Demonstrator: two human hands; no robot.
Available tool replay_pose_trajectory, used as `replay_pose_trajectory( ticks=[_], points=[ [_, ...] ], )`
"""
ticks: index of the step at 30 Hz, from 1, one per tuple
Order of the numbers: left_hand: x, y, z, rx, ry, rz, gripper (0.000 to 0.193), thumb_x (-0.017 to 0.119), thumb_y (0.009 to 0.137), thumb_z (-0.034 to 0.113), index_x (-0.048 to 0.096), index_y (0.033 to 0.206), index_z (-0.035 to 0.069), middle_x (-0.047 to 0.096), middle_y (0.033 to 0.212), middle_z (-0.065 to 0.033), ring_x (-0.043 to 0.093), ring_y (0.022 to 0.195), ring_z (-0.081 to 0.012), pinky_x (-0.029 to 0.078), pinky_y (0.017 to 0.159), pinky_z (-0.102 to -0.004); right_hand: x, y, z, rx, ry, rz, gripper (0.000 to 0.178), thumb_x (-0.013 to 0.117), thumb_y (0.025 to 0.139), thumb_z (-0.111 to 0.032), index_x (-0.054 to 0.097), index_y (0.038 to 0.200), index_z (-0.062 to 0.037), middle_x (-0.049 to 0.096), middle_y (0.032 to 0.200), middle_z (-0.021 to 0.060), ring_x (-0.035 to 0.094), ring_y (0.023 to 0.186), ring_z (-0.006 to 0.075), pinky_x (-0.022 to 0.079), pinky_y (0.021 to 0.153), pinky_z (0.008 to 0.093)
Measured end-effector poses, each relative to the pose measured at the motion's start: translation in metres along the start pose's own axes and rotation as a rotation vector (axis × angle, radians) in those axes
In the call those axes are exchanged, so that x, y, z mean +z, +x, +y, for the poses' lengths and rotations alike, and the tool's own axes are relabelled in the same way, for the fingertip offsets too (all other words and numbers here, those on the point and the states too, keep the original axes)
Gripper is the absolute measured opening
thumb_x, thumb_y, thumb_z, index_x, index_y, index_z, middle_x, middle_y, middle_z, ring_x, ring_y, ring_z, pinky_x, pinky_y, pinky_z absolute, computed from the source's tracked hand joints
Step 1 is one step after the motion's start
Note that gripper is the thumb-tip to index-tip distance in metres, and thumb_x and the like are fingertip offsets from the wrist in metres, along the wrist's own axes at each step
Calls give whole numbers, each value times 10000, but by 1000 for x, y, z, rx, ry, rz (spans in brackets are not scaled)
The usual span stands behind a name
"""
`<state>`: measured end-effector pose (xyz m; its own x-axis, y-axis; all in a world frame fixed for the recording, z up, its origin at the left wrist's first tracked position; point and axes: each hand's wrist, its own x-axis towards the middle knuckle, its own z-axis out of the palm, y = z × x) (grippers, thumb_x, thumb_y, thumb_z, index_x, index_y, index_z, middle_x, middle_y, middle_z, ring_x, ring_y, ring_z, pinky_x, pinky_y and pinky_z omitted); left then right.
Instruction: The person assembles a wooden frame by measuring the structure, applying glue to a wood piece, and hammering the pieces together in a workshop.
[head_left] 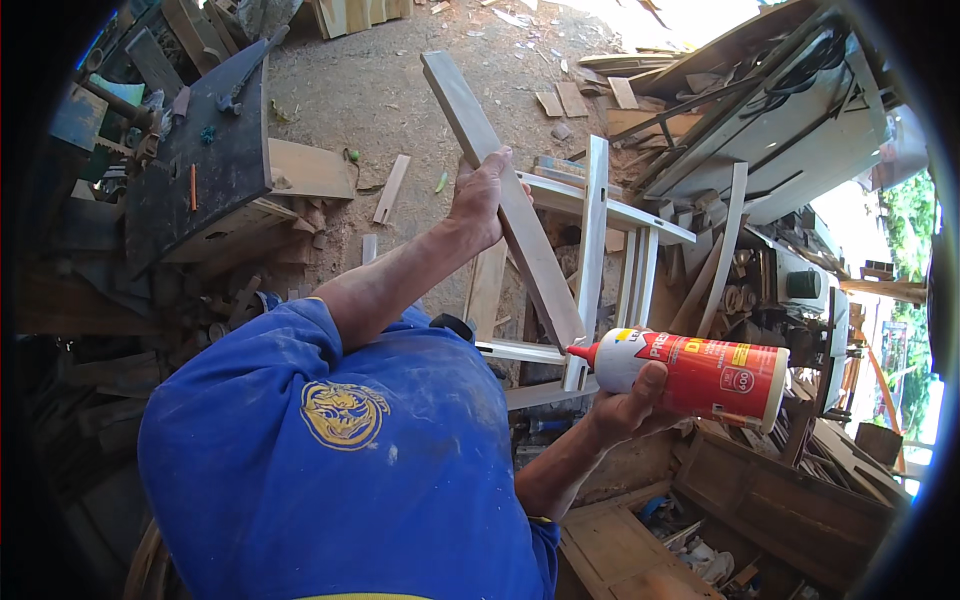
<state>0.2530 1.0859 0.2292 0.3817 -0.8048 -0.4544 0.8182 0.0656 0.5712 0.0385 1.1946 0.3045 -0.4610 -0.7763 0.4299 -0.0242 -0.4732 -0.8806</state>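
My left hand (482,200) is closed around a long wooden board (535,255), which slants from the upper left down toward me. In my right hand (628,405) is a red and white glue bottle (700,375), tipped on its side. Its red nozzle (581,351) points left at the board's near end, and I cannot tell whether the two touch. Beneath and to the right of the board, a pale wooden frame (645,270) lies partly assembled. An upright pale rail (593,215) with mortise slots stands out from it. The board hides part of the frame.
A dark workbench (205,160) at the left carries a pencil (193,187). Wood offcuts (392,188) and shavings litter the ground (350,100). Planks and panels (770,120) lean at the far right. A brown panelled wooden piece (790,500) lies at the lower right.
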Motion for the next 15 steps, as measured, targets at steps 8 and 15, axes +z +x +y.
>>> replay_pose_trajectory(
  ticks=[8, 15],
  points=[
    [-9, 5, -6, -9, 25, 14, 411, 608, 919, 222, 335, 1211, 128, 515, 864, -134, 592, 625, -233, 538, 498, -403, -5, 9, 7, 1, 7, 41, 829, 726, 770, -221, 214, 1382, 3, 471, 1213, 243, 637, 904, 317, 607, 766, 432],
    [-22, 20, -9, -166, -23, 39, 392, 633, 886, 291, 407, 1123, 75, 517, 883, -155, 579, 744, -280, 531, 633, -432, -64, 15, 46, -2, -232, 151, 852, 755, 804, -193, 211, 1430, 1, 467, 1273, 201, 577, 1050, 282, 548, 850, 412]
  ],
)
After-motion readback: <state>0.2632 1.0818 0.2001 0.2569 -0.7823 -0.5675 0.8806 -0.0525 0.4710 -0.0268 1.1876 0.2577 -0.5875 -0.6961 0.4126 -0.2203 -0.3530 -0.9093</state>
